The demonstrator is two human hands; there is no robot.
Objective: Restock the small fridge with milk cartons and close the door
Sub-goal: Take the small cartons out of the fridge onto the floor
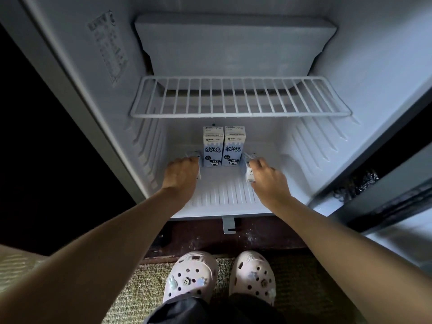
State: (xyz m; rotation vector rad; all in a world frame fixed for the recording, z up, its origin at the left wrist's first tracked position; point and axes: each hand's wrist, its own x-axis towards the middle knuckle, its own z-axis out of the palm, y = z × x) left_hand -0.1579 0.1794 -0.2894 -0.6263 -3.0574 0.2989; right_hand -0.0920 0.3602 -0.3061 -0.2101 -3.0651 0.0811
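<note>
Milk cartons [212,146], two of them, stand upright and touching at the back of the fridge floor [222,190], under the wire shelf [240,97]. Both arms reach forward and down into the small fridge, backs of the hands up. The left hand [181,174] curls its fingers over a left carton [196,155] just left of the pair. The right hand [266,176] grips a right carton [249,173] just right of it. The standing cartons are white and pale blue, each with a cartoon cow face. Both held cartons are blurred and mostly covered, so their tilt is unclear. The open door [397,183] is cut off at the right.
</note>
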